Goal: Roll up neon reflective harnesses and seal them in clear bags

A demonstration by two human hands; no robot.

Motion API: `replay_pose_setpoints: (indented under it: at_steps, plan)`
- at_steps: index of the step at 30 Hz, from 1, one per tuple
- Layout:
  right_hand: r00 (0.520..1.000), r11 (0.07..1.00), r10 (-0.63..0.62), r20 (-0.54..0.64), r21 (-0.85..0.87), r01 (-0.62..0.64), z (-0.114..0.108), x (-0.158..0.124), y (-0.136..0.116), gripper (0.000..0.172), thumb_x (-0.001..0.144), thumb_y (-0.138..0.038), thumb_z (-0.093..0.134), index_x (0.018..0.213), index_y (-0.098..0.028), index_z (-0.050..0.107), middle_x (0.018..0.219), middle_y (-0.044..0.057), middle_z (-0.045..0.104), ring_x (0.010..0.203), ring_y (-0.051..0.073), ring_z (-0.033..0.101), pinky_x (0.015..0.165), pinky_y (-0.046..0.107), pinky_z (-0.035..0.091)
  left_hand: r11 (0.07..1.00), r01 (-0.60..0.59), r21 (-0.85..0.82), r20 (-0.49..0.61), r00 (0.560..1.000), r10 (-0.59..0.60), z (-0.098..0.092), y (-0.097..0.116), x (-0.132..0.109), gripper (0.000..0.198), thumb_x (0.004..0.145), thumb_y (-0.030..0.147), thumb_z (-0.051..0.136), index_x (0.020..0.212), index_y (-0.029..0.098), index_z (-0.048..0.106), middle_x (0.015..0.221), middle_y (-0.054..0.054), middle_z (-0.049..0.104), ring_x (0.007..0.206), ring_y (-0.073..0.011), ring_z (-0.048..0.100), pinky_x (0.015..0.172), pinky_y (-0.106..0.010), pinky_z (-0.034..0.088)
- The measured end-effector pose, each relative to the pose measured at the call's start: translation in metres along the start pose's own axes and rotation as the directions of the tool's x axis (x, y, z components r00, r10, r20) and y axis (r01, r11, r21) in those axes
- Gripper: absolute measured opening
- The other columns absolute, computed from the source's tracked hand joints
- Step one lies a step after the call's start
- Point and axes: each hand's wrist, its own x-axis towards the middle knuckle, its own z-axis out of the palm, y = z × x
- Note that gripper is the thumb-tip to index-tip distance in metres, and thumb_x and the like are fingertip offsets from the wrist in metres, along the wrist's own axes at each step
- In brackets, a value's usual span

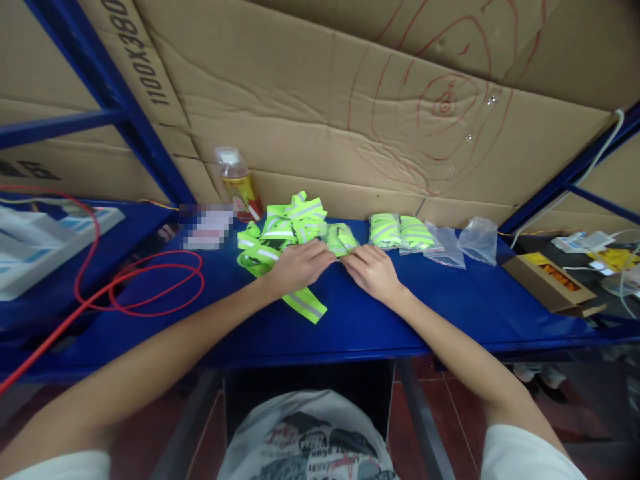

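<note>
- Head view: my left hand [304, 267] pinches the near edge of a bagged bundle [341, 239] of bright yellow-green strap; the fingers curl over, so the exact grip is hidden.
- My right hand [375, 272] pinches that same edge from the other side, its fingertips nearly meeting the left ones and covering the bag's edge there.
- The bundle lies on the blue table [370, 320], just beyond my fingertips, its near part covered by them.
- Loose reflective straps [290, 227] pile up beside my left hand, which hides part of them; one end emerges below my wrist.
- To the right sit two packed bundles [400, 231], then clear bags [447, 248], their overlapping edges hard to separate.
- A sheet [207, 227] near the bottle [241, 190] is pixelated, unreadable.
- The red cable [90, 303] runs out of frame at left.
</note>
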Motion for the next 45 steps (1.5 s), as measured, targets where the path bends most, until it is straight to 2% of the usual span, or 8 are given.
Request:
replay_pose_setpoints:
  at_steps: [4, 9, 17, 22, 28, 33, 39, 45]
  plan:
    - [0.989, 0.988, 0.118, -0.084, 0.11, -0.108, -0.011, 0.004, 0.004, 0.022, 0.111, -0.028, 0.061, 0.104, -0.017, 0.078, 0.097, 0.009, 0.076, 0.09, 0.021, 0.066, 0.084, 0.033, 0.049, 0.982, 0.146, -0.123, -0.223, 0.96, -0.171, -0.004, -0.009, 0.0, 0.02, 0.113, 0.028, 0.06, 0.105, 0.02, 0.077, 0.09, -0.003, 0.073, 0.084, -0.0165, 0.068, 0.073, -0.029, 0.05]
    - [0.957, 0.939, 0.228, -0.179, 0.3, -0.168, -0.021, 0.007, 0.012, 0.017, 0.109, -0.029, 0.065, 0.108, -0.019, 0.079, 0.1, 0.01, 0.076, 0.096, 0.022, 0.07, 0.089, 0.035, 0.055, 0.938, 0.196, -0.287, -0.271, 0.922, -0.276, -0.01, -0.005, 0.003, 0.017, 0.11, 0.028, 0.063, 0.103, 0.021, 0.077, 0.093, -0.004, 0.074, 0.085, -0.0164, 0.07, 0.075, -0.029, 0.054]
    - [0.881, 0.58, 0.469, -0.064, 0.774, -0.253, -0.034, 0.014, 0.017, 0.026, 0.098, -0.048, 0.079, 0.091, -0.023, 0.077, 0.091, 0.005, 0.071, 0.082, 0.018, 0.066, 0.069, 0.032, 0.056, 0.822, 0.12, -0.557, -0.294, 0.897, -0.33, -0.032, 0.01, 0.015, 0.007, 0.105, 0.027, 0.07, 0.106, 0.022, 0.074, 0.1, -0.006, 0.076, 0.094, -0.0196, 0.071, 0.086, -0.036, 0.058]
    - [0.823, 0.295, 0.564, 0.066, 0.915, -0.275, -0.034, 0.021, 0.011, 0.042, 0.085, -0.062, 0.088, 0.083, -0.022, 0.075, 0.085, 0.003, 0.067, 0.072, 0.015, 0.061, 0.061, 0.03, 0.055, 0.567, 0.213, -0.796, -0.11, 0.87, -0.48, -0.036, 0.019, 0.021, 0.019, 0.107, 0.037, 0.069, 0.103, 0.02, 0.079, 0.099, -0.007, 0.081, 0.089, -0.0194, 0.076, 0.079, -0.033, 0.06]
    - [0.726, 0.111, 0.651, 0.221, 0.919, -0.379, -0.035, 0.023, 0.009, 0.05, 0.071, -0.071, 0.093, 0.079, -0.024, 0.078, 0.076, 0.002, 0.074, 0.068, 0.016, 0.064, 0.065, 0.032, 0.056, 0.213, 0.378, -0.901, 0.079, 0.626, -0.776, -0.024, 0.026, 0.025, 0.039, 0.092, 0.058, 0.083, 0.089, 0.018, 0.084, 0.082, -0.005, 0.08, 0.065, -0.0138, 0.065, 0.056, -0.025, 0.052]
    - [0.651, -0.063, 0.662, 0.371, 0.894, -0.445, -0.03, 0.019, 0.01, 0.044, 0.07, -0.063, 0.096, 0.079, -0.023, 0.081, 0.069, 0.001, 0.074, 0.059, 0.015, 0.064, 0.058, 0.03, 0.057, -0.179, 0.497, -0.849, 0.465, 0.541, -0.701, -0.012, 0.02, 0.019, 0.049, 0.08, 0.066, 0.089, 0.092, 0.018, 0.084, 0.085, -0.006, 0.081, 0.06, -0.0128, 0.066, 0.051, -0.022, 0.053]
    - [0.525, -0.236, 0.654, 0.545, 0.806, -0.543, -0.01, 0.015, 0.022, 0.052, 0.054, -0.059, 0.104, 0.079, -0.019, 0.084, 0.072, 0.004, 0.078, 0.059, 0.015, 0.069, 0.049, 0.025, 0.056, -0.24, 0.564, -0.79, 0.549, 0.475, -0.688, -0.003, 0.01, 0.013, 0.046, 0.072, 0.059, 0.096, 0.089, 0.019, 0.082, 0.078, -0.004, 0.077, 0.065, -0.0144, 0.07, 0.054, -0.023, 0.06]
    - [0.541, -0.238, 0.652, 0.532, 0.82, -0.52, -0.007, 0.013, 0.025, 0.051, 0.053, -0.059, 0.104, 0.078, -0.018, 0.085, 0.071, 0.004, 0.079, 0.061, 0.015, 0.071, 0.051, 0.024, 0.059, -0.237, 0.581, -0.778, 0.554, 0.459, -0.694, -0.005, 0.01, 0.015, 0.047, 0.071, 0.058, 0.097, 0.087, 0.017, 0.081, 0.076, -0.004, 0.076, 0.063, -0.0135, 0.069, 0.052, -0.022, 0.059]
